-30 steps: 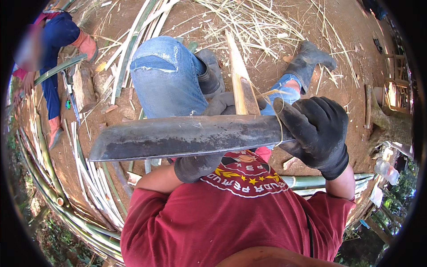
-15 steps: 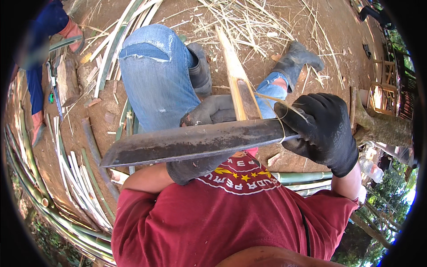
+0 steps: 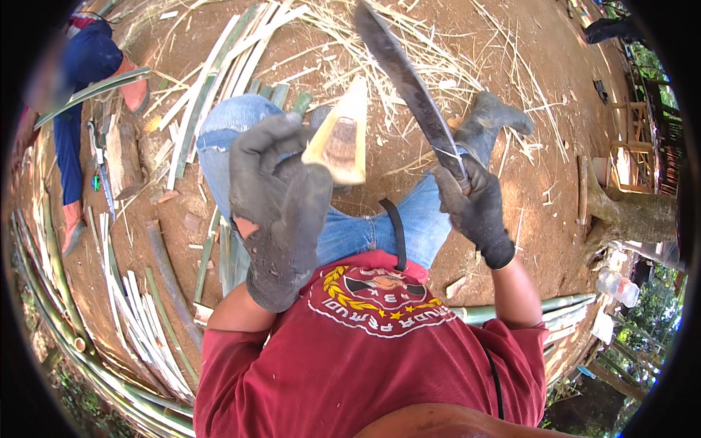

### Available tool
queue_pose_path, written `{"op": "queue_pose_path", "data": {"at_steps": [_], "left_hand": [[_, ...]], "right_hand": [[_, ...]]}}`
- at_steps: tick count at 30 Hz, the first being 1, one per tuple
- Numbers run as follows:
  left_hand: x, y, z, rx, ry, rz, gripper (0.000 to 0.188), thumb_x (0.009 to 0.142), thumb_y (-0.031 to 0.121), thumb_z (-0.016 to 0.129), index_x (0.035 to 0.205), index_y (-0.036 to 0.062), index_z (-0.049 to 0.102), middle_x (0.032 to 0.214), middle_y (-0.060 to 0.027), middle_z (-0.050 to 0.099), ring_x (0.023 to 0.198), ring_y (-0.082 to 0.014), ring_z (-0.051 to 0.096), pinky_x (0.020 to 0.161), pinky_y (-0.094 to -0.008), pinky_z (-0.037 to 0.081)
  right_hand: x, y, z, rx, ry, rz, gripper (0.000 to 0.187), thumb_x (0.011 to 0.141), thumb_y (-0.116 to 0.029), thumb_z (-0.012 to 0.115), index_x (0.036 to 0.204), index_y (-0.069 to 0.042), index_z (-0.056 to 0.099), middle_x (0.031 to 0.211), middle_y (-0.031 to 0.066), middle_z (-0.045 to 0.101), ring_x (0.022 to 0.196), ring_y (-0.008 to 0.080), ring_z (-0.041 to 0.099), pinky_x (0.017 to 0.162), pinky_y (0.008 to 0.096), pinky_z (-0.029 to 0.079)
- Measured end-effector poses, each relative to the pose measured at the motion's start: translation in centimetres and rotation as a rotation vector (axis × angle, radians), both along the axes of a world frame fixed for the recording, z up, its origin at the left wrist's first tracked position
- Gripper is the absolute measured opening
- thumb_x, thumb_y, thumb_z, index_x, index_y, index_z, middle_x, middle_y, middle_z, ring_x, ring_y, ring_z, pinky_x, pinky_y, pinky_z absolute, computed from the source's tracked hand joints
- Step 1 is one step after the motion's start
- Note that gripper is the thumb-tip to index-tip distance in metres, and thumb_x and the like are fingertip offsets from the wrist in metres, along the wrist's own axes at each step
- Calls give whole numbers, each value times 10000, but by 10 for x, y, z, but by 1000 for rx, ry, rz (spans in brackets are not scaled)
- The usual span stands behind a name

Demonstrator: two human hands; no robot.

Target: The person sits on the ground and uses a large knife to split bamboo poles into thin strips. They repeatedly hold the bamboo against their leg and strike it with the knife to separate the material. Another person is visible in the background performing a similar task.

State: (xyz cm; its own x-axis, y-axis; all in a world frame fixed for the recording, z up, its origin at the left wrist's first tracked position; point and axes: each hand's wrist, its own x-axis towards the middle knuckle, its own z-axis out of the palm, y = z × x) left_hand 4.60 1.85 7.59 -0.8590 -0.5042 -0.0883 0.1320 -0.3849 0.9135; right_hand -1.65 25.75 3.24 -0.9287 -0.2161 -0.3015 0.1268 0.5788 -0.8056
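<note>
In my right hand (image 3: 471, 208), gloved in black, is the handle of a machete (image 3: 412, 87). Its long dark blade points up and away, leaning left, over the ground between my legs. A split bamboo piece (image 3: 342, 139) with pale sides and a brown hollow is raised in front of me. My left hand (image 3: 277, 197), in a worn dark glove with a hole, is bent around its left edge at the fingertips. The fingers partly hide where they meet the bamboo. Blade and bamboo are apart.
Thin bamboo shavings (image 3: 394, 44) litter the ground ahead. Long split strips (image 3: 226, 66) lie at the far left, and bamboo poles (image 3: 62, 306) curve along the left side. Another person's leg (image 3: 69, 160) stands near a log (image 3: 124, 160). A tree trunk (image 3: 635, 219) is at right.
The machete has swung from lying across my chest to pointing up and away. My right hand moved left and slightly down. My left hand came up and left, tilting the bamboo piece.
</note>
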Motion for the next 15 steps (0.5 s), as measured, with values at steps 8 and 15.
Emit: {"op": "queue_pose_path", "data": {"at_steps": [8, 15], "left_hand": [[-53, -41, 36, -319, 26, -133, 371, 960, 205, 573, 1188, -88, 586, 1109, -173, 646, 1032, -247, 669, 900, -399, 571], [-39, -37, 47, -622, 37, -223, 339, 910, 146, 620, 1181, -53, 662, 1099, -126, 661, 914, -113, 577, 821, -270, 430]], "right_hand": [[-5, -75, 8, -465, 173, -179, 162, 954, -179, 632, 916, -24, 601, 638, 30, 578, 534, 77, 542, 501, 265, 444], [-10, -97, 41, -231, 705, 92, 208, 820, -185, 737, 966, -68, 648, 627, 73, 515, 495, 233, 536, 491, 349, 447]]}}
